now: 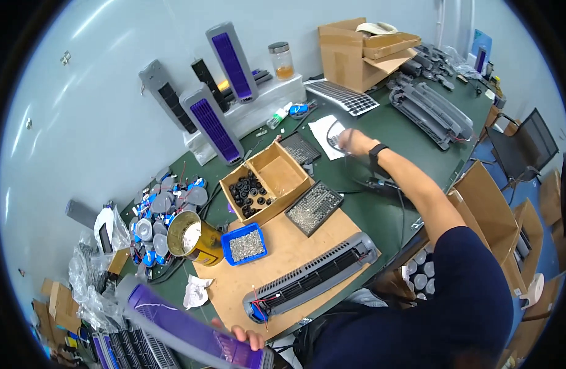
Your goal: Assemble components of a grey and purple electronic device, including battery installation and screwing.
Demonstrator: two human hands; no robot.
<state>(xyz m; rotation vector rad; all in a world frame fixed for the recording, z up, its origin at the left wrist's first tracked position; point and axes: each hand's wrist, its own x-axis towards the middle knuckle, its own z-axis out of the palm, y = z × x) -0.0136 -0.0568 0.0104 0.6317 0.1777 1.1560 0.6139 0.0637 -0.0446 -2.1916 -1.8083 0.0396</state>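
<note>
Left grip [241, 336] curls round purple plastic casing [172, 317]; whether right grip [354, 142] holds looped cable [330, 138] is unclear.

You can read no words or numbers on anything here. On your worktop [375, 212], the white sheet [323, 131] bears faint dark marks and the yellow tin [210, 249] darker patches, none legible.

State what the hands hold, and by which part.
The left hand holds a purple-gray panel by its edge near one end. The right hand is blurred beside a thin dark cord; whether it grips this cannot be told.
</note>
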